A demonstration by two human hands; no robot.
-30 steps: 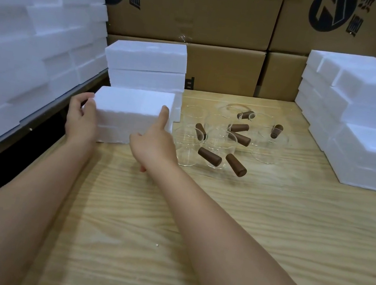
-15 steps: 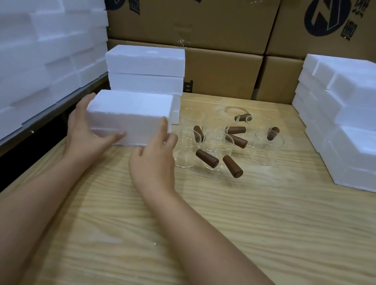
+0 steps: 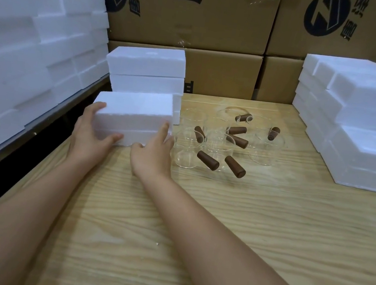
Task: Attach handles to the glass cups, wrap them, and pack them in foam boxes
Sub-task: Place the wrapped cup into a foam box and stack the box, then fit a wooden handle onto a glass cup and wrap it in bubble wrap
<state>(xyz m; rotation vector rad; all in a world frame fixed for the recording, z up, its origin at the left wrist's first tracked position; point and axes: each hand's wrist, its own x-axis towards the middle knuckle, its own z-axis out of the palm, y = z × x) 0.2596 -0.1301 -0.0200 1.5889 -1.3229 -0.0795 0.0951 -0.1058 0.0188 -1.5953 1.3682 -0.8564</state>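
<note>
broadly, brown cardboard cartons (image 3: pixel 203 9) with dark print fill the top of the frame. a wall of white foam slabs (image 3: pixel 27 30) climbs the upper left, and a stepped foam stack (image 3: pixel 370 117) sits at the right edge. the pale wood counter (image 3: pixel 230 223) takes the lower half. left of centre a small pile of foam boxes (image 3: pixel 145 64) stands against the cartons. the foam box (image 3: pixel 135 109) being handled lies just in front of it, on or barely above the counter; i cannot tell which. it is about where it was a second ago. the left hand (image 3: pixel 91 137) grips its left end, fingers round the corner. its thumb, up by the end a second ago, now lies along the lower front face. the right hand (image 3: pixel 154 149) holds the right front corner, a finger up the edge and thumb at the base, much as before. just right of the box the glass cups (image 3: pixel 188 152) cluster unmoved, brown handles (image 3: pixel 208 160) jutting out.
</note>
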